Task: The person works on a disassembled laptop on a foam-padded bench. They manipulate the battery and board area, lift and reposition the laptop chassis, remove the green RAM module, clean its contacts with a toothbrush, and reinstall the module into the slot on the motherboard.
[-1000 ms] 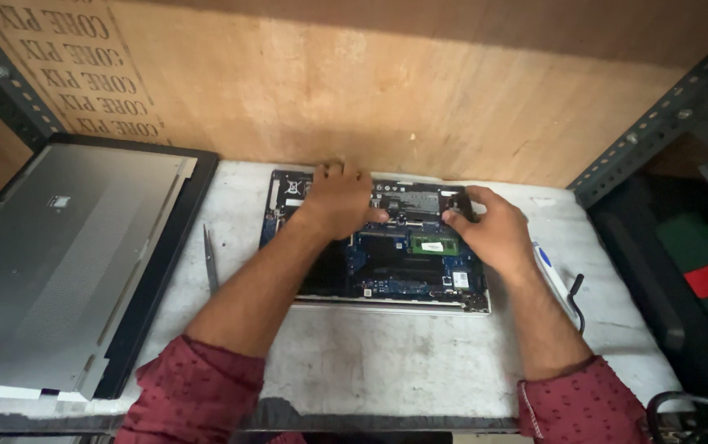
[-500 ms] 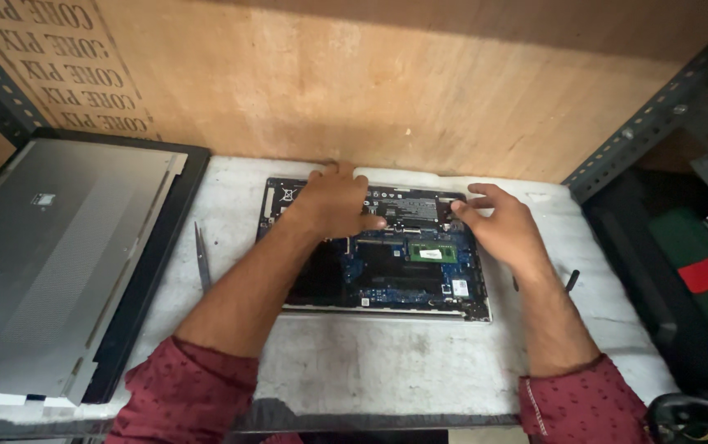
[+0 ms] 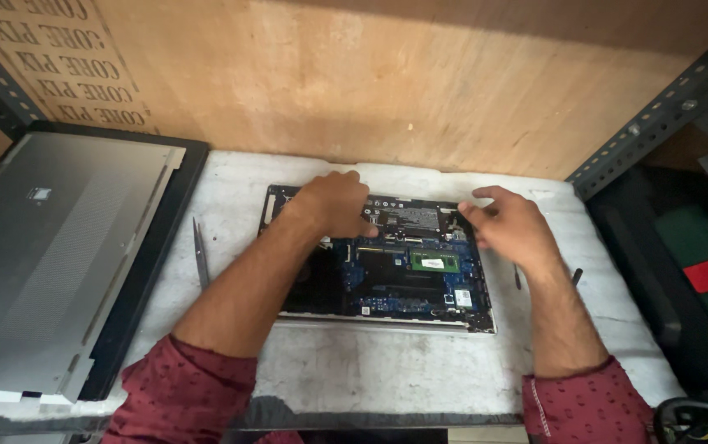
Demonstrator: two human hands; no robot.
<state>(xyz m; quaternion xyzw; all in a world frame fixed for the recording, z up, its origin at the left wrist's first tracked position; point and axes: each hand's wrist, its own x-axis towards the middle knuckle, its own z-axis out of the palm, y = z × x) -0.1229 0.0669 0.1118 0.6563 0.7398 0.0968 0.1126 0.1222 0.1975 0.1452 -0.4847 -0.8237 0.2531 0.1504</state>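
Hidden: our left forearm covers the left part of the opened laptop base (image 3: pixel 387 271); what our fingertips touch stays unclear.
Left hand (image 3: pixel 333 205): fingers curled, pressed on the base's upper left area.
Right hand (image 3: pixel 514 230): loosely spread at the upper right corner; grip, we cannot tell.
Base: centre of the white worktop (image 3: pixel 387 370), under both hands.
Beside: tweezers (image 3: pixel 200 255) left, grey laptop lid (image 3: pixel 49 247) further left.

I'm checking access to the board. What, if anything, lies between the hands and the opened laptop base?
Nothing visible. The left hand already rests on the opened laptop base, and the right hand hovers at its far right corner. The tweezers lie off to the left.
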